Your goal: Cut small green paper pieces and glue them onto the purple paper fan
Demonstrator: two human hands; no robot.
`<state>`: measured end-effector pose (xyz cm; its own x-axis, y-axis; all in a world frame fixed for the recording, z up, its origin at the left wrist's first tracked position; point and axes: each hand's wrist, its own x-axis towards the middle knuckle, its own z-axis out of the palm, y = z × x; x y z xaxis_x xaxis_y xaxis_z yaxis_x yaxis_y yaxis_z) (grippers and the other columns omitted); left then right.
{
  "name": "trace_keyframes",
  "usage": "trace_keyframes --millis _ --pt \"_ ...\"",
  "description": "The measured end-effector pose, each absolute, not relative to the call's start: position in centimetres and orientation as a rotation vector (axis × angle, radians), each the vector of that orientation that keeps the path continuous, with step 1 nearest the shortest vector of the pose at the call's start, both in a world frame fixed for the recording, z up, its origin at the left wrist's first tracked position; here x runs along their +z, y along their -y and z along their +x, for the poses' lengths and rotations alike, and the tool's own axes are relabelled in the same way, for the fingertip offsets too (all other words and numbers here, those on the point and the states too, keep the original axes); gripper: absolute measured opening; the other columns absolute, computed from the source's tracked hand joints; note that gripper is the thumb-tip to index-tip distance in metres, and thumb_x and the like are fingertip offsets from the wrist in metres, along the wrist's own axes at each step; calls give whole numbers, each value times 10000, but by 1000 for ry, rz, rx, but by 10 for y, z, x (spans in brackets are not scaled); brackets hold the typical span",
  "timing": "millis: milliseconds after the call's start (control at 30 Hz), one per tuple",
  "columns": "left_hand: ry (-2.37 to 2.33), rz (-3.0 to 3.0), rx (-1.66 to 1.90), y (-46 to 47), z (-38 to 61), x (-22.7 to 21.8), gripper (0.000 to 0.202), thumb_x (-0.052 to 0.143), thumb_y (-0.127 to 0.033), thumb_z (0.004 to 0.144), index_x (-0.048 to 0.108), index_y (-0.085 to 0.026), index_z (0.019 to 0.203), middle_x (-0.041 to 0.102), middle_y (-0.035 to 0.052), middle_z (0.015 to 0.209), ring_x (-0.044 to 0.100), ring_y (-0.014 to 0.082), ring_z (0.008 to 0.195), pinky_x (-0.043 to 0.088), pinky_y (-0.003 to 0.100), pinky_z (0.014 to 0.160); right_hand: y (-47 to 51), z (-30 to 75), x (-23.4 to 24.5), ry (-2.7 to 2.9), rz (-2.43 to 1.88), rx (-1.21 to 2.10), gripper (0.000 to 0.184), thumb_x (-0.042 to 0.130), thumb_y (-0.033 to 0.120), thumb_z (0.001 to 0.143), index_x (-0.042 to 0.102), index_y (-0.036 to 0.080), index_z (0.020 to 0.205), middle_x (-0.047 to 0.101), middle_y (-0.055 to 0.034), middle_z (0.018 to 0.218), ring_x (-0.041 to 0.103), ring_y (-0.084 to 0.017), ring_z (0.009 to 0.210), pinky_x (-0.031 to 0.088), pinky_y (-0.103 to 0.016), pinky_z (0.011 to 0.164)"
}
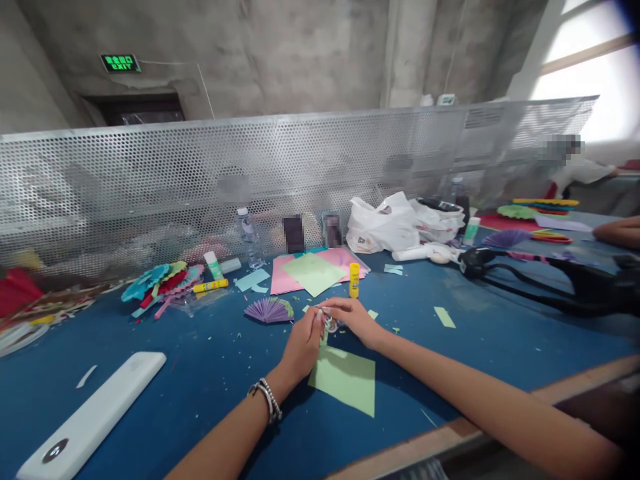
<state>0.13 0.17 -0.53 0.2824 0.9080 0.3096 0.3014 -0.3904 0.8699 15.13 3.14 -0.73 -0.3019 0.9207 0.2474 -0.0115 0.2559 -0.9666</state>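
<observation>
My left hand [304,339] and my right hand [356,321] meet above the blue table, fingertips pinched together. What they hold is small and mostly hidden; a pale, looped bit shows between them, too blurred to name. Just below lies a light green paper sheet [349,381], with a narrow green piece by my left fingers. Behind my left hand rests a pleated purple paper fan [267,311] with a green edge. A yellow glue stick [354,281] stands upright beyond my right hand. Farther back, another green sheet [314,272] lies on pink paper [280,277].
At left are a long white device [100,413], colourful paper fans [160,283] and a lying yellow glue stick [211,286]. A water bottle [249,240] and white plastic bags [383,223] stand before the perforated metal divider [300,160]. Black straps [535,280] lie right, near another person's arm [617,232].
</observation>
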Motion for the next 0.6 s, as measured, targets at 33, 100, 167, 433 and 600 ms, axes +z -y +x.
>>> trace_keyframes --millis 33,100,167,433,600 --pt "-1101 1882 1097 0 1 -4 290 283 -406 886 440 -189 771 419 -31 606 395 106 538 287 235 534 -30 152 -6 1565 -861 1209 314 573 372 750 655 130 932 642 -49 809 549 -121 682 423 -243 624" --pt "-1121 1930 1104 1 0 -2 282 280 -391 889 446 -191 780 426 -30 599 406 113 545 284 240 542 -28 153 -4 1583 -843 1189 301 574 364 755 660 137 934 643 -56 861 556 -132 732 426 -252 657" --pt "-1131 1953 1113 2 0 0 275 282 -383 890 450 -191 787 437 -26 603 412 117 545 282 244 544 -26 153 -1 1609 -836 1166 297 566 355 766 660 143 951 640 -61 904 560 -141 772 430 -261 683" --pt "-1141 2000 1100 2 -2 -1 283 269 -385 892 440 -190 779 446 -20 610 420 120 542 291 244 538 -24 154 2 1736 -841 1015 292 564 374 773 671 170 952 636 -54 958 570 -167 854 444 -280 742" --pt "-1183 2094 1055 1 -5 0 289 229 -372 905 430 -194 797 470 -20 632 440 117 562 305 242 550 -26 156 3 1829 -861 884 281 507 367 815 660 181 959 638 -51 973 576 -173 872 450 -282 744"
